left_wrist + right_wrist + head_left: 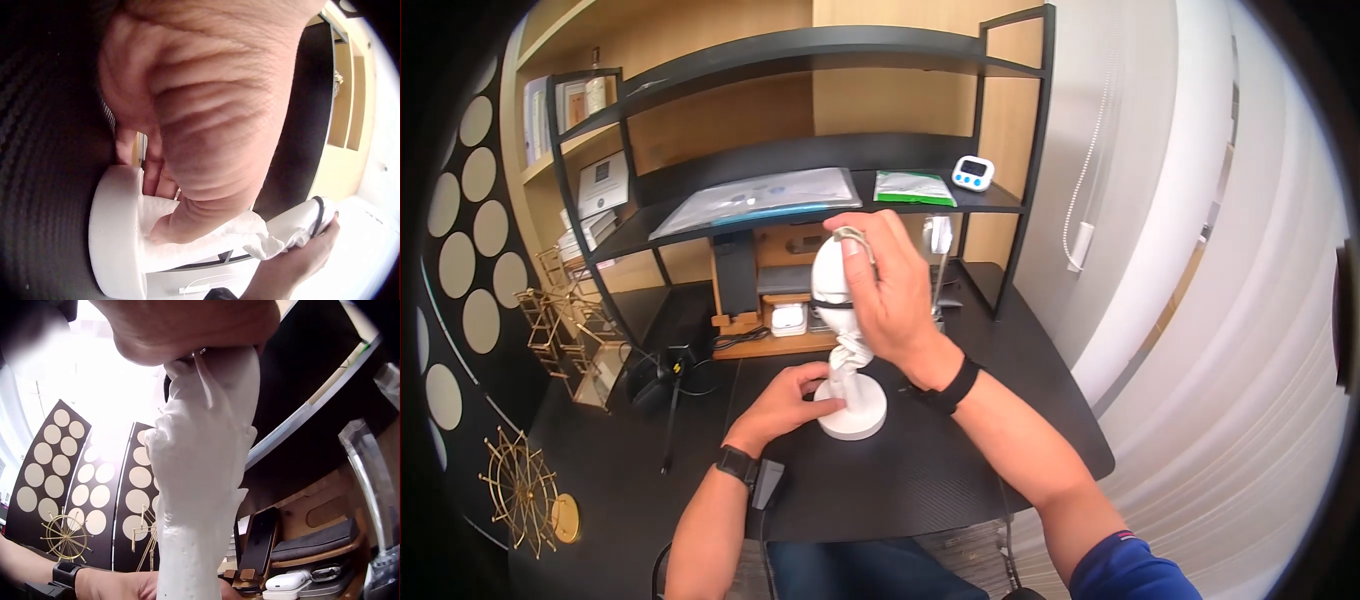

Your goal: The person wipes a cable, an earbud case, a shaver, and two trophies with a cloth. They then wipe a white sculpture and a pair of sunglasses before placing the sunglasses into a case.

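Observation:
A white stand with a round base (855, 420) and a sculpted, uneven stem (199, 481) is upright on the black desk. Low on the stem, just above the base (115, 234), my left hand (785, 405) (200, 119) pinches it between thumb and fingers. My right hand (890, 290) (300, 256) grips the rounded white upper part (830, 275), which has a black band around it. By the right fingers a thin greyish loop (855, 236) shows at the top. The right palm (194, 328) covers part of the upper end.
Behind stands a black shelf (830, 150) with a plastic-wrapped flat pack (765, 200), a green packet (913, 188) and a white timer (973, 173). Below it is a wooden organizer (785, 345) with a white case (788, 319). Left are gold wheel ornaments (522, 492) and a small black tripod (672, 400).

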A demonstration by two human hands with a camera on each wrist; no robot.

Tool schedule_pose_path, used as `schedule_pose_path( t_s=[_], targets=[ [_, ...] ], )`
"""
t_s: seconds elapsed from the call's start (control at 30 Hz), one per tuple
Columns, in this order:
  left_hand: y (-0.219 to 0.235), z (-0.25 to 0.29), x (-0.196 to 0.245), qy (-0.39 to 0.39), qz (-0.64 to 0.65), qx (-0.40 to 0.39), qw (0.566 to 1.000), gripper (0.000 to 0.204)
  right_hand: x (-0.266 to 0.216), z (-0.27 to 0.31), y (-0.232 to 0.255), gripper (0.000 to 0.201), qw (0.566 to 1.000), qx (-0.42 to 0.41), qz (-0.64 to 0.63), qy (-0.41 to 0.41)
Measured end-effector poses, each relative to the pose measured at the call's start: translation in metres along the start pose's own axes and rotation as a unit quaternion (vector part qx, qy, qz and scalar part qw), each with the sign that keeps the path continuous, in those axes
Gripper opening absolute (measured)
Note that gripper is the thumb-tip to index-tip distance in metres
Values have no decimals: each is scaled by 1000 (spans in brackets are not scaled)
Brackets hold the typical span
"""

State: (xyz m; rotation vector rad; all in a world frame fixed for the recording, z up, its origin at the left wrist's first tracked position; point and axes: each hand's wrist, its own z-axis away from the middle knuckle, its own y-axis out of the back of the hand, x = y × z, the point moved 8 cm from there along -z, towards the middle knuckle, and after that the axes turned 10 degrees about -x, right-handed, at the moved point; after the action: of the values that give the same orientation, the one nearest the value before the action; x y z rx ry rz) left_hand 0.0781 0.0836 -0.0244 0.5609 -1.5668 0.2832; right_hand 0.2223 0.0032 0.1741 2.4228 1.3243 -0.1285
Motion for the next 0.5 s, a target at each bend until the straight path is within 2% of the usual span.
schedule_pose_path(
  t_s=[0.5],
  targets=[
    [1, -1, 0, -2, 8, -4, 1000, 43, -1, 1, -1, 19, 1000, 5, 3, 19]
  ],
)
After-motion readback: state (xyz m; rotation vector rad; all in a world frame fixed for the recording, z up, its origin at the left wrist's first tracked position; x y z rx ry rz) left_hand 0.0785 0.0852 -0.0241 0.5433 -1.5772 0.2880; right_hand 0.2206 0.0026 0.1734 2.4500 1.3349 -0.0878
